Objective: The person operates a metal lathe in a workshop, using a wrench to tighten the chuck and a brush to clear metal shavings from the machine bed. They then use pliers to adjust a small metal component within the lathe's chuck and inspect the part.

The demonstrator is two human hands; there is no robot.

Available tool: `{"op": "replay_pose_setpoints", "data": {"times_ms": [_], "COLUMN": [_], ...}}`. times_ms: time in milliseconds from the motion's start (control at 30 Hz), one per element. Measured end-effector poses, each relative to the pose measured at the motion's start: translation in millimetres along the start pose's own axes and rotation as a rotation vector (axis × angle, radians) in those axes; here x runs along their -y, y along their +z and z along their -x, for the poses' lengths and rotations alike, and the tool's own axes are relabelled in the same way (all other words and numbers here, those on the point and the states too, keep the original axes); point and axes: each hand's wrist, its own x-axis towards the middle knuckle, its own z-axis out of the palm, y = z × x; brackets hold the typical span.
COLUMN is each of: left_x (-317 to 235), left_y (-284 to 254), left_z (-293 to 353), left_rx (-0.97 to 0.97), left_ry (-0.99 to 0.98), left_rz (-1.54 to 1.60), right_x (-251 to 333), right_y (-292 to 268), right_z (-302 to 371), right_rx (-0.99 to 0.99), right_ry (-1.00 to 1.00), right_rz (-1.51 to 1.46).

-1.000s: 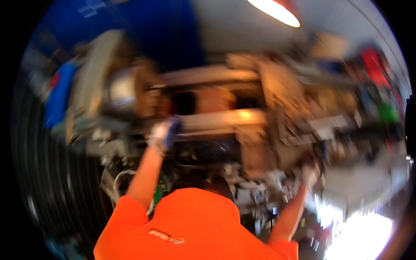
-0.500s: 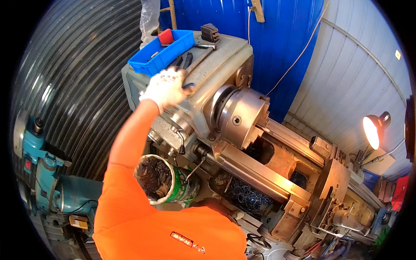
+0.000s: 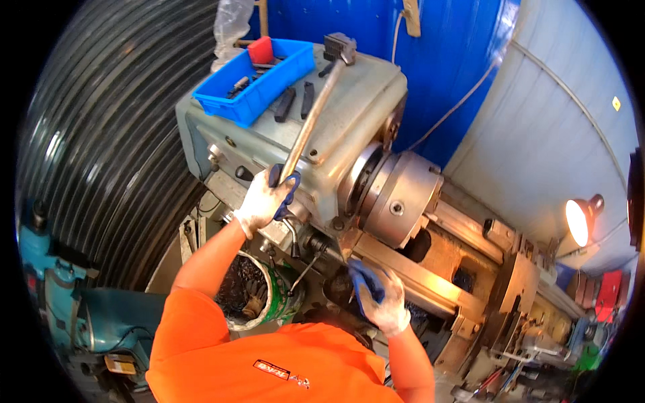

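Change noted: 0.5 s ago the left hand was reaching over the near part of the steel bar on the grey headstock, and the right hand was out of view. Now the left hand has the near end of the steel bar, which slants up and away across the headstock, its far end in line with the dark stepped block; contact there cannot be told. The right hand has come in on the near side of the bed rail. In my judgement, the bar is now under control and ready to be moved.

Fingers: left, clamped round the bar; right, extended and seemingly apart, nothing seen held.

Count: 1 steel bar; 2 gloved hands; 1 chuck, right of the bar; 1 blue tray, far left on the headstock, holding 1 red box and small parts not countable; 2 black pieces between tray and bar; 1 dark stepped block; 1 lit lamp, far right; 1 green-and-white bucket, near left.
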Motion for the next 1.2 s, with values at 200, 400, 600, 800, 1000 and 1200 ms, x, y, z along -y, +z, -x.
{"op": "replay_pose_setpoints", "data": {"times_ms": [200,400,600,800,1000,1200], "left_x": [23.1,37.4,-57.7,-91.0,-78.2,-53.0], "left_y": [70.9,115.1,101.2,122.9,157.1,238.1], "left_z": [63.3,124.3,6.4,-95.3,-115.9,-117.3], "left_rx": [0.039,0.582,0.371,0.077,0.267,0.504], "left_ry": [0.277,0.520,0.748,1.522,1.036,0.696], "left_rz": [0.273,-0.061,-0.184,-0.879,-0.680,-0.855], "right_x": [12.4,49.5,40.9,47.0,57.0,56.7], "right_y": [34.7,-18.3,-81.5,-102.7,-131.4,-133.3], "right_z": [-74.5,-65.4,25.4,80.7,111.7,128.8], "right_rx": [-0.039,-0.025,-0.028,-0.049,-0.102,-0.201], "right_ry": [0.016,0.284,0.536,0.705,0.816,0.807], "right_rz": [-0.110,-0.275,-0.368,-0.472,-0.516,-0.509]}}
